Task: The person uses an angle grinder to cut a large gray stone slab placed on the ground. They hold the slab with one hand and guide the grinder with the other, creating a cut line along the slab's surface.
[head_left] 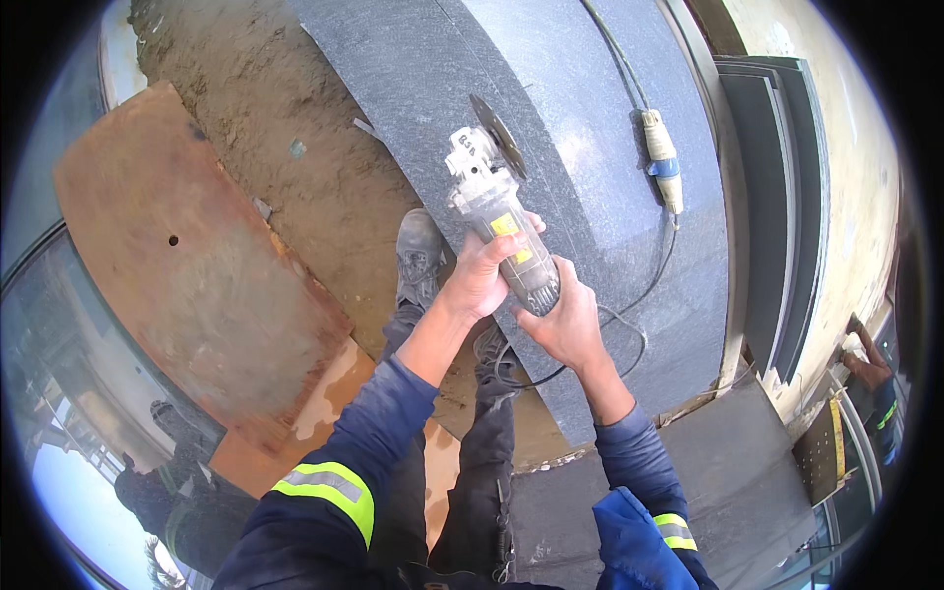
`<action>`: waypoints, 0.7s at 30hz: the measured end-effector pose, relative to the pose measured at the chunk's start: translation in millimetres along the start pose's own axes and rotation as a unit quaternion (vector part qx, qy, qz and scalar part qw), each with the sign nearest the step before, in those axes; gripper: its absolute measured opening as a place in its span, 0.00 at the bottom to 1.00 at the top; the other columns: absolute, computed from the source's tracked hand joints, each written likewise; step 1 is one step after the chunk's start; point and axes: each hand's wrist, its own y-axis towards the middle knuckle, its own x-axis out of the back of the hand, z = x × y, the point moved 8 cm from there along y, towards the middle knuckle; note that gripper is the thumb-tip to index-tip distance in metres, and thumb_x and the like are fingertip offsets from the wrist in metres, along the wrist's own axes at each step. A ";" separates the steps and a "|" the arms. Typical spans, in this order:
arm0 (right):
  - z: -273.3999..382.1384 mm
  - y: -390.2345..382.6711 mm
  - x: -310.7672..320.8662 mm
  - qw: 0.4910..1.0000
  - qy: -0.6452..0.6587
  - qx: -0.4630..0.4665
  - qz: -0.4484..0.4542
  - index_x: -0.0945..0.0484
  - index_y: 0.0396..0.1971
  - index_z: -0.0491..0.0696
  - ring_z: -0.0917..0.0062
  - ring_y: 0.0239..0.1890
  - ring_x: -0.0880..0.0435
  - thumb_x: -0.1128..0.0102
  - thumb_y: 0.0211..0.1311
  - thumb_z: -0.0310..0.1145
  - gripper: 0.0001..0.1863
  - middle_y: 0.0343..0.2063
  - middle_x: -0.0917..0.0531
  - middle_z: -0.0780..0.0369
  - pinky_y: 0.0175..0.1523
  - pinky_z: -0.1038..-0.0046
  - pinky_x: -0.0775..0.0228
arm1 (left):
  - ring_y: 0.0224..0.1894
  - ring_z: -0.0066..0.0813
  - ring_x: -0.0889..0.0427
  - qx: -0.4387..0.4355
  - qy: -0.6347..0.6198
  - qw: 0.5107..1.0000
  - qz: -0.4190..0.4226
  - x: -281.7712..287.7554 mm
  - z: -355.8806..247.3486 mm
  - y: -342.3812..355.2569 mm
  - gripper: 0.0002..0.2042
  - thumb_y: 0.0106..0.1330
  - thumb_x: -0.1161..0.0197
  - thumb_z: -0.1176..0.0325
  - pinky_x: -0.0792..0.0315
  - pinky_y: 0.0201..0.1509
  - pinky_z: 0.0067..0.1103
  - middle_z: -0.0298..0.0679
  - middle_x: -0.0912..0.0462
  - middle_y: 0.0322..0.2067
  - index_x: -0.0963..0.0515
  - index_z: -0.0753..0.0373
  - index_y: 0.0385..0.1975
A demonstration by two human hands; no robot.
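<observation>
My left hand (482, 270) is closed around the middle of a dusty angle grinder (508, 231) with yellow labels, and my right hand (565, 315) grips its rear end. The grinder's disc (497, 136) is tilted on edge at the far end, above a speckled grey slab (374, 69); whether it touches the slab I cannot tell. A dark cord loops below my hands and runs to a white and blue plug connector (661, 159) lying on the slab.
Sandy ground (256, 128) and a rusty board (187, 246) lie left, beside reflective glass (64, 364). Dark sheets (787, 197) lean against a pale wall (846, 118) at right. My feet (418, 246) are beside the slab. Another person's arm (873, 379) shows at far right.
</observation>
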 end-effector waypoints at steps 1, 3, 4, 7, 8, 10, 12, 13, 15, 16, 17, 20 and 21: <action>12.3 5.9 -0.6 1.000 0.003 -0.013 0.002 0.27 0.51 0.38 0.47 0.45 0.12 0.29 0.49 0.32 0.28 0.38 0.13 0.44 0.51 0.56 0.21 | 0.59 0.36 0.19 -0.005 0.030 0.999 0.023 -1.7 -10.0 1.6 0.27 0.68 0.27 0.58 0.21 0.64 0.38 0.43 0.19 0.55 0.27 0.62 0.62; 20.6 11.7 -9.2 1.000 0.005 -0.020 0.001 0.27 0.49 0.38 0.47 0.44 0.12 0.28 0.49 0.32 0.28 0.37 0.13 0.44 0.51 0.56 0.21 | 0.60 0.38 0.20 -0.011 0.004 1.000 -0.003 4.5 -26.2 3.2 0.31 0.70 0.30 0.48 0.22 0.65 0.38 0.45 0.20 0.58 0.29 0.63 0.65; 21.5 16.2 -10.6 1.000 0.005 -0.023 -0.003 0.27 0.48 0.37 0.47 0.43 0.11 0.28 0.49 0.32 0.27 0.37 0.13 0.44 0.50 0.56 0.21 | 0.61 0.38 0.20 -0.014 -0.009 1.000 -0.013 1.0 -34.1 6.8 0.34 0.71 0.32 0.43 0.22 0.66 0.38 0.45 0.20 0.59 0.29 0.63 0.66; 20.9 25.2 -17.7 0.999 -0.021 -0.013 -0.024 0.29 0.41 0.41 0.44 0.40 0.14 0.27 0.48 0.35 0.25 0.33 0.15 0.45 0.47 0.50 0.22 | 0.63 0.42 0.22 0.015 -0.087 0.990 -0.106 10.3 -57.6 14.6 0.47 0.71 0.59 0.21 0.29 0.70 0.43 0.47 0.21 0.61 0.31 0.62 0.70; 19.6 24.6 -20.2 0.999 -0.044 -0.018 -0.024 0.29 0.40 0.40 0.43 0.39 0.14 0.27 0.48 0.35 0.24 0.33 0.15 0.44 0.47 0.50 0.22 | 0.64 0.42 0.22 0.039 -0.129 0.982 -0.133 15.2 -60.2 18.1 0.49 0.70 0.64 0.19 0.30 0.71 0.44 0.47 0.21 0.61 0.32 0.61 0.70; 16.3 17.9 -25.5 0.995 -0.089 -0.027 -0.020 0.30 0.39 0.40 0.43 0.39 0.14 0.27 0.48 0.35 0.24 0.32 0.15 0.44 0.46 0.49 0.22 | 0.59 0.41 0.20 0.055 -0.095 0.976 -0.186 22.9 -56.8 24.4 0.48 0.71 0.67 0.19 0.29 0.68 0.44 0.44 0.19 0.56 0.27 0.58 0.66; 8.7 11.4 -31.1 0.993 -0.108 -0.038 -0.026 0.30 0.38 0.40 0.43 0.38 0.15 0.26 0.47 0.35 0.24 0.32 0.16 0.44 0.46 0.49 0.22 | 0.54 0.39 0.19 0.076 -0.085 0.963 -0.243 35.0 -42.1 28.1 0.46 0.71 0.67 0.20 0.27 0.64 0.42 0.39 0.17 0.51 0.24 0.57 0.62; 7.2 9.8 -33.3 0.992 -0.114 -0.050 -0.027 0.30 0.39 0.40 0.43 0.38 0.15 0.26 0.47 0.36 0.24 0.32 0.16 0.43 0.46 0.49 0.22 | 0.49 0.39 0.17 0.092 -0.107 0.953 -0.269 38.5 -33.2 27.9 0.41 0.74 0.65 0.24 0.25 0.59 0.44 0.39 0.15 0.45 0.20 0.56 0.56; 2.8 5.5 -35.6 0.990 -0.124 -0.065 -0.032 0.30 0.39 0.40 0.42 0.38 0.14 0.27 0.48 0.36 0.25 0.32 0.16 0.43 0.46 0.49 0.22 | 0.47 0.37 0.17 0.135 -0.109 0.946 -0.274 41.5 -19.1 28.3 0.38 0.74 0.64 0.27 0.25 0.58 0.43 0.40 0.15 0.43 0.20 0.56 0.53; 2.3 2.8 -36.8 0.989 -0.127 -0.067 -0.037 0.30 0.39 0.40 0.42 0.38 0.14 0.27 0.48 0.36 0.25 0.32 0.16 0.43 0.45 0.49 0.22 | 0.47 0.36 0.17 0.156 -0.109 0.942 -0.277 42.6 -14.1 27.3 0.37 0.75 0.63 0.29 0.24 0.57 0.43 0.40 0.15 0.42 0.19 0.56 0.52; 2.0 1.0 -37.4 0.988 -0.129 -0.068 -0.043 0.31 0.39 0.39 0.42 0.38 0.14 0.27 0.48 0.36 0.25 0.31 0.15 0.43 0.45 0.48 0.22 | 0.41 0.36 0.17 0.161 -0.117 0.941 -0.275 43.2 -11.4 28.7 0.32 0.73 0.60 0.35 0.24 0.51 0.41 0.39 0.15 0.37 0.18 0.56 0.44; -1.5 -2.5 -38.0 0.985 -0.138 -0.092 -0.043 0.31 0.39 0.39 0.42 0.37 0.14 0.27 0.48 0.37 0.25 0.30 0.15 0.43 0.44 0.48 0.21 | 0.35 0.36 0.18 0.158 -0.126 0.933 -0.298 33.7 -12.8 32.1 0.28 0.72 0.58 0.39 0.25 0.45 0.42 0.39 0.16 0.31 0.17 0.56 0.38; -3.0 -2.7 -37.8 0.985 -0.134 -0.100 -0.046 0.31 0.39 0.39 0.41 0.37 0.14 0.27 0.48 0.36 0.25 0.30 0.15 0.43 0.44 0.48 0.21 | 0.30 0.34 0.20 0.161 -0.108 0.916 -0.350 28.9 -16.0 30.7 0.25 0.71 0.57 0.42 0.26 0.39 0.40 0.38 0.17 0.28 0.18 0.56 0.34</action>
